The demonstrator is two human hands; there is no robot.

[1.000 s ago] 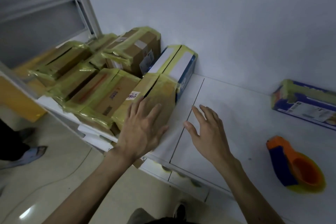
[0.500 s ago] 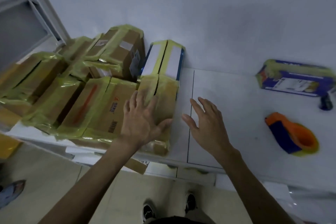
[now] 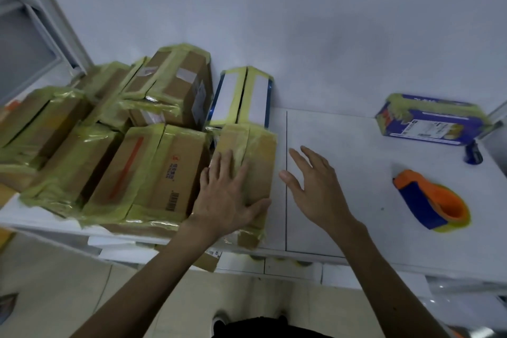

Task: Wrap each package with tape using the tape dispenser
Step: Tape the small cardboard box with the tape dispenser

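Flatly spread, the fingers [image 3: 219,164] of the left hand [image 3: 225,197] press the top of a tape-wrapped brown package [image 3: 259,151] at the right end of the pile [image 3: 109,167]. Just beside it the right hand [image 3: 315,189] hovers, fingers apart, holding nothing (possibly clear of the surface [image 3: 343,140]; hard to tell). Well right lies the tape dispenser [image 3: 430,200]; the blue package [image 3: 428,118] sits beyond it, near the wall [image 3: 301,35].

Presses left hand [image 3: 227,195] flat on taped brown package [image 3: 260,151] at the bench [image 3: 343,228] front edge. Holds right hand [image 3: 318,192] spread just beside it. Near the right edge, tape dispenser [image 3: 428,200]; at the back right corner, blue taped package [image 3: 428,123].
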